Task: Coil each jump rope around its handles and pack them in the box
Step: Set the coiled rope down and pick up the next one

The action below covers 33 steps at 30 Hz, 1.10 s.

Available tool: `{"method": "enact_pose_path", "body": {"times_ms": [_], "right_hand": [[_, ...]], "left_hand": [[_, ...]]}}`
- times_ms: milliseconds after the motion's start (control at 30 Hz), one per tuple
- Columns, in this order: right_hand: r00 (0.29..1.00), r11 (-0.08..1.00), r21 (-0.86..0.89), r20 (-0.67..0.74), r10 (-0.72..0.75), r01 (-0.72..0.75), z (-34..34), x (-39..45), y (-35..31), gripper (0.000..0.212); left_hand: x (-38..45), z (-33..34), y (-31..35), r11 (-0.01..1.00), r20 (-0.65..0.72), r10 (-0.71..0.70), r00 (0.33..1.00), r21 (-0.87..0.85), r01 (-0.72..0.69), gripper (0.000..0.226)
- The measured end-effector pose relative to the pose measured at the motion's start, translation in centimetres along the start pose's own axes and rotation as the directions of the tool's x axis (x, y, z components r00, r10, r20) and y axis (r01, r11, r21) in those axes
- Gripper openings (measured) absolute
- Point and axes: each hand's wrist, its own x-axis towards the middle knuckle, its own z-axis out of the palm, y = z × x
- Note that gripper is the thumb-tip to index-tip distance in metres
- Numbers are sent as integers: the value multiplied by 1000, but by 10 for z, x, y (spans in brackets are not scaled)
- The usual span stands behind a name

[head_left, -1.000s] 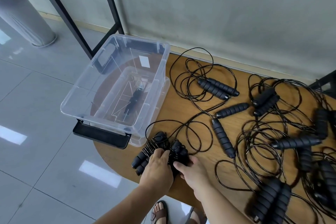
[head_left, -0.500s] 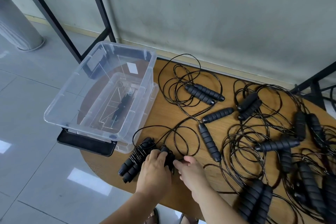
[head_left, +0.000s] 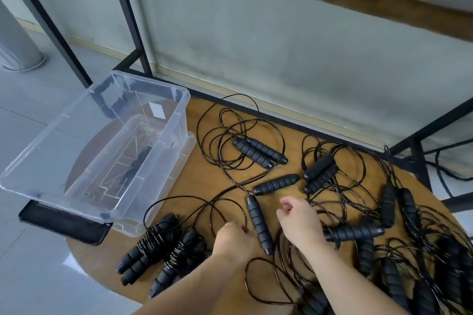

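Both of my hands are hovering low over the wooden table (head_left: 212,186), and neither is gripping anything that I can make out. My left hand (head_left: 234,239) is sitting with its fingers curled under, right beside a thin black cord loop (head_left: 194,202); whether a fingertip is catching that cord I cannot tell, since the back of the hand is hiding it. My right hand (head_left: 298,220) is hanging loosely curled and empty, between the nearest loose handle (head_left: 259,225) and the tangle further right. I am judging that I am reaching for the next rope: that handle is lying just between my hands, and its likely partner handle (head_left: 276,184) is lying a little beyond it, so bringing the two together looks like the sensible start. Just left of my left hand, two coiled bundles (head_left: 163,248) are lying side by side, cord wound tightly round paired handles; they are waiting near the table edge, probably so they can go into the box together. Beyond them the clear plastic box (head_left: 184,100) is sitting at the table's left end, partly overhanging it, and I am seeing no rope in it; the dark shapes showing through its floor may be things beneath. Off to my right, the uncoiled ropes (head_left: 384,212) are lying heaped and overlapping, so most of the work is remaining.
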Motion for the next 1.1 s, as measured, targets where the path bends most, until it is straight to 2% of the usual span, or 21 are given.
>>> {"method": "enact_pose_path", "body": {"times_ms": [67, 167, 300, 367, 433, 500, 567, 700, 867, 967, 1100], "right_hand": [[991, 977, -175, -28, -129, 122, -5, 28, 0, 39], [951, 882, -364, 47, -305, 301, -3, 65, 0, 51], [904, 734, -532, 189, -384, 423, 9, 99, 9, 62], [887, 679, -577, 212, -411, 453, 14, 109, 13, 57], [855, 620, -604, 233, -463, 500, 13, 113, 12, 41], [826, 595, -590, 262, -499, 546, 10, 113, 8, 28], [826, 634, -538, 268, -497, 556, -1, 106, -1, 24], [856, 740, -431, 293, -426, 516, -36, 83, -31, 34], [879, 958, -15, 402, -255, 285, -90, 51, -60, 27], [862, 952, 295, 459, -213, 78, -120, 29, -73, 23], [879, 872, 490, 418, -229, -6, -158, 3, -88, 26]], "left_hand": [[18, 15, 12, 999, -48, -51, 998, -3, 51, 36], [43, 36, 26, 990, -75, -137, 988, -20, 136, 55], [66, 57, 28, 969, -144, -243, 959, -89, 232, 62], [70, 59, 27, 966, -176, -253, 951, -94, 240, 52], [70, 57, 29, 966, -192, -251, 949, -112, 232, 43], [65, 53, 32, 953, -181, -255, 950, -216, 214, 40], [51, 41, 42, 914, -169, -253, 953, -365, 178, 40], [23, 12, 56, 755, -121, -189, 975, -653, 65, 28], [-20, -26, 88, 658, -111, 15, 994, -747, -94, 25], [-44, -47, 113, 657, -99, 136, 986, -736, -164, 24], [-73, -72, 145, 679, -103, 223, 969, -697, -231, 25]]}}
